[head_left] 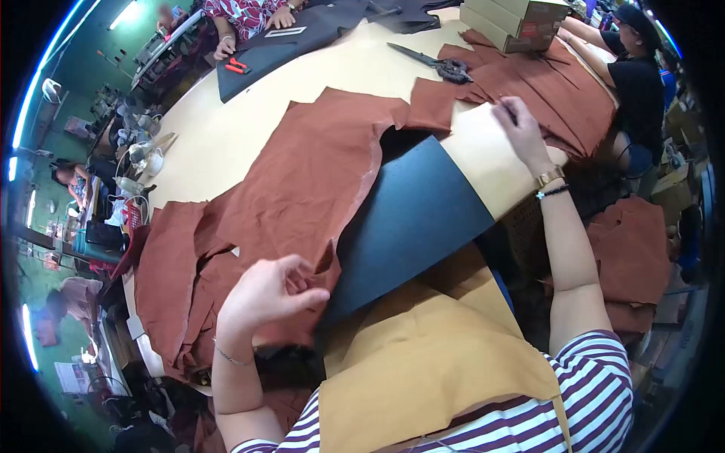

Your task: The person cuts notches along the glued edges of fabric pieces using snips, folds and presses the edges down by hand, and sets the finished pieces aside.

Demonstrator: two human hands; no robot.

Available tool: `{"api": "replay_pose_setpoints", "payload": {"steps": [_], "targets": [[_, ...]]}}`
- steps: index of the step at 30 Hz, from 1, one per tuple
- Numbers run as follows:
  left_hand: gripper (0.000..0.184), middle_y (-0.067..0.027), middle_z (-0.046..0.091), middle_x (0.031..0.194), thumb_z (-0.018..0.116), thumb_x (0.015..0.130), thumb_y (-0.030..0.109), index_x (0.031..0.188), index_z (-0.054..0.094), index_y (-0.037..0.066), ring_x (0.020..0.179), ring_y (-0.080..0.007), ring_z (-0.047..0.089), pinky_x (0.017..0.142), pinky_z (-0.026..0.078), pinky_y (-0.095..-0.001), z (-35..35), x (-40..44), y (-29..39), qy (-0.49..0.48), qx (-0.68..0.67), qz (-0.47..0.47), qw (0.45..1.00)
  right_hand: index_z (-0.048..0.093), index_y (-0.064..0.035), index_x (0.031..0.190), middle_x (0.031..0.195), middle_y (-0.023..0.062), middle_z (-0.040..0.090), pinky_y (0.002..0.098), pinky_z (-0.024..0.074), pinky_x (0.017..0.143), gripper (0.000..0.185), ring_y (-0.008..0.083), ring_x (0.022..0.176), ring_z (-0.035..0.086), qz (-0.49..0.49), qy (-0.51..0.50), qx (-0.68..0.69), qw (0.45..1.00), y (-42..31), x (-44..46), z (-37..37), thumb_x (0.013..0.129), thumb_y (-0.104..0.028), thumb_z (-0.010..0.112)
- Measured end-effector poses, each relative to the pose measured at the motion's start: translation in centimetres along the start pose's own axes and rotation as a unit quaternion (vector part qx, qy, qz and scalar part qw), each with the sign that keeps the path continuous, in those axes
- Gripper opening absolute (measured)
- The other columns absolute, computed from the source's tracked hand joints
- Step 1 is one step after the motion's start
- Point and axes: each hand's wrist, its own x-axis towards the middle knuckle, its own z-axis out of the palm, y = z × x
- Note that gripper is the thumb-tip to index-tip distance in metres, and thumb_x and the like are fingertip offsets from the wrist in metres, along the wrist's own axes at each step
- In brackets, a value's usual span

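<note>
The left hand (268, 298), half open with thumb apart and nothing visibly gripped, hangs by the edge of the rust-brown cloth (302, 166); the right hand (522, 136) curls loosely above the table (483, 170), any pinch impossible to tell. The dark board (415, 215) reaches from beneath the cloth towards the tan apron (438, 359), probably as firm support.

Pale table (226, 121) here: brown cloth (302, 166) just past left fingers (308, 297), dark board (419, 211) between those and right fingers (515, 113), scissors (451, 70) beyond, black cloth (321, 36) farthest out.
</note>
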Motion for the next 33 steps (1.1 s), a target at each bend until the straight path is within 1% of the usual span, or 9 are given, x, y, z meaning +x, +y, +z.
{"api": "replay_pose_setpoints", "payload": {"steps": [3, 5, 8, 12, 20, 23, 28, 30, 33], "targets": [[0.043, -0.0181, 0.069, 0.093, 0.071, 0.086, 0.037, 0.109, 0.066, 0.001, 0.089, -0.0274, 0.068, 0.080, 0.053, -0.0360, 0.2, 3.6, 0.6, 0.113, 0.015, 0.036, 0.993, 0.059, -0.0040, 0.122, 0.115, 0.0141, 0.066, 0.0351, 0.0515, 0.089, 0.054, 0.0248, 0.100, 0.066, -0.142, -0.082, 0.023, 0.986, -4.8, -0.5, 2.9, 0.080, -0.031, 0.079], [0.057, -0.0249, 0.054, 0.133, 0.062, 0.092, 0.045, 0.134, 0.054, 0.008, 0.126, -0.0348, 0.052, 0.103, 0.042, -0.0472, 2.7, 7.5, -1.2, 0.248, 0.076, 0.092, 0.961, 0.059, -0.0074, 0.125, 0.122, 0.0127, 0.063, 0.0365, 0.0522, 0.091, 0.052, 0.0280, 0.103, 0.065, -0.249, -0.130, -0.025, 0.959, -6.0, 0.0, 5.2, 0.078, -0.021, 0.077], [0.073, -0.0188, 0.012, 0.162, 0.045, 0.094, 0.061, 0.154, 0.028, 0.023, 0.149, -0.0408, 0.009, 0.108, 0.008, -0.0754, 5.9, 11.5, -2.3, 0.159, 0.181, -0.064, 0.968, 0.061, -0.0122, 0.123, 0.120, 0.0090, 0.064, 0.0365, 0.0543, 0.086, 0.052, 0.0297, 0.103, 0.064, -0.262, -0.178, -0.074, 0.946, -6.4, 0.9, 8.4, 0.072, -0.005, 0.071], [0.072, -0.0181, 0.014, 0.162, 0.050, 0.093, 0.059, 0.154, 0.030, 0.025, 0.150, -0.0381, 0.011, 0.109, 0.012, -0.0738, 4.9, 13.1, -2.8, 0.193, 0.236, -0.030, 0.952, 0.066, -0.0102, 0.093, 0.090, 0.0066, 0.062, 0.0414, 0.0526, 0.072, 0.020, 0.0318, 0.080, 0.064, -0.308, -0.150, -0.118, 0.932, -4.3, 2.7, 8.8, 0.075, -0.003, 0.067], [0.072, -0.0118, 0.020, 0.162, 0.048, 0.090, 0.067, 0.151, 0.036, 0.030, 0.149, -0.0346, 0.017, 0.113, 0.009, -0.0695, 0.7, 18.9, -4.9, 0.154, 0.280, 0.117, 0.940, 0.065, -0.0148, 0.093, 0.091, 0.0000, 0.063, 0.0370, 0.0466, 0.076, 0.017, 0.0215, 0.084, 0.065, -0.394, -0.089, -0.261, 0.877, 1.4, 1.8, 3.8, 0.078, -0.007, 0.061], [0.073, -0.0137, 0.025, 0.159, 0.052, 0.091, 0.063, 0.150, 0.037, 0.024, 0.148, -0.0334, 0.021, 0.112, 0.015, -0.0684, 0.3, 20.2, -6.0, 0.303, 0.350, 0.123, 0.878, 0.066, -0.0143, 0.096, 0.098, 0.0015, 0.065, 0.0395, 0.0488, 0.074, 0.024, 0.0245, 0.084, 0.065, -0.259, -0.073, -0.287, 0.919, 2.5, 0.3, 1.4, 0.075, -0.003, 0.063], [0.057, -0.0175, 0.059, 0.128, 0.054, 0.094, 0.053, 0.131, 0.055, 0.009, 0.119, -0.0350, 0.056, 0.099, 0.042, -0.0511, -0.1, 11.8, -6.9, 0.418, 0.184, -0.006, 0.889, 0.068, -0.0111, 0.106, 0.110, 0.0063, 0.066, 0.0361, 0.0547, 0.077, 0.027, 0.0263, 0.094, 0.068, -0.203, 0.101, -0.096, 0.969, -1.2, -2.7, 0.4, 0.080, -0.010, 0.075], [0.052, -0.0150, 0.064, 0.104, 0.057, 0.092, 0.054, 0.108, 0.063, 0.006, 0.098, -0.0336, 0.063, 0.085, 0.048, -0.0457, 1.1, 7.5, -7.4, 0.424, 0.149, -0.125, 0.884, 0.068, -0.0101, 0.104, 0.107, 0.0084, 0.067, 0.0365, 0.0550, 0.075, 0.024, 0.0255, 0.092, 0.068, -0.204, 0.016, 0.003, 0.979, -4.4, -4.1, 2.1, 0.081, -0.013, 0.075], [0.054, -0.0146, 0.063, 0.098, 0.060, 0.089, 0.058, 0.095, 0.064, 0.005, 0.094, -0.0334, 0.063, 0.079, 0.049, -0.0448, 3.8, 3.9, -6.5, 0.365, 0.121, -0.185, 0.904, 0.069, -0.0085, 0.099, 0.099, 0.0122, 0.068, 0.0385, 0.0554, 0.072, 0.026, 0.0279, 0.082, 0.068, -0.171, -0.146, 0.073, 0.972, -9.6, -7.4, 6.8, 0.080, -0.024, 0.077]]}}
